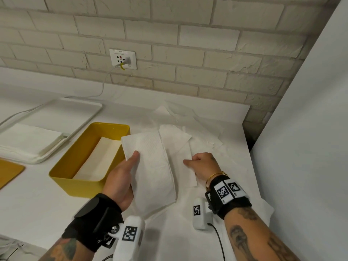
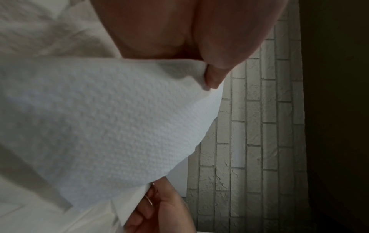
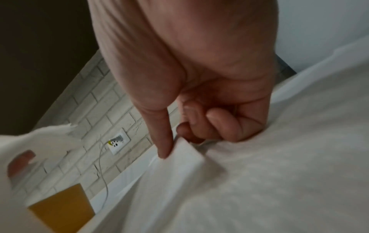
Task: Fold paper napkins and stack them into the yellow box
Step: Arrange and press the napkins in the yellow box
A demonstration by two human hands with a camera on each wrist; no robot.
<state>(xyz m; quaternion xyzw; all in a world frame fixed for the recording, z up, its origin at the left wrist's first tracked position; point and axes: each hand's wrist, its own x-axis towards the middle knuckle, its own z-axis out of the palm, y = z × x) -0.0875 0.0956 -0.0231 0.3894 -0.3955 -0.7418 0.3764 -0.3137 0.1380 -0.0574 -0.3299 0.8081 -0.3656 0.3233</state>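
The left hand (image 1: 124,176) pinches a folded napkin (image 1: 150,166) at its 9 o'clock edge, thumb on top, lifting it off the worktop (image 1: 37,204). The right hand (image 1: 203,164), fingers curled, pinches the next napkin (image 1: 180,157) at 3 o'clock. The yellow box (image 1: 75,181), at 9 o'clock, already holds some. The paper looks light, limp and easily torn; best gripped along the folded edge.

The yellow box (image 1: 79,166) beside my left hand (image 1: 122,178) stands open-topped; its near wall seems the only barrier.
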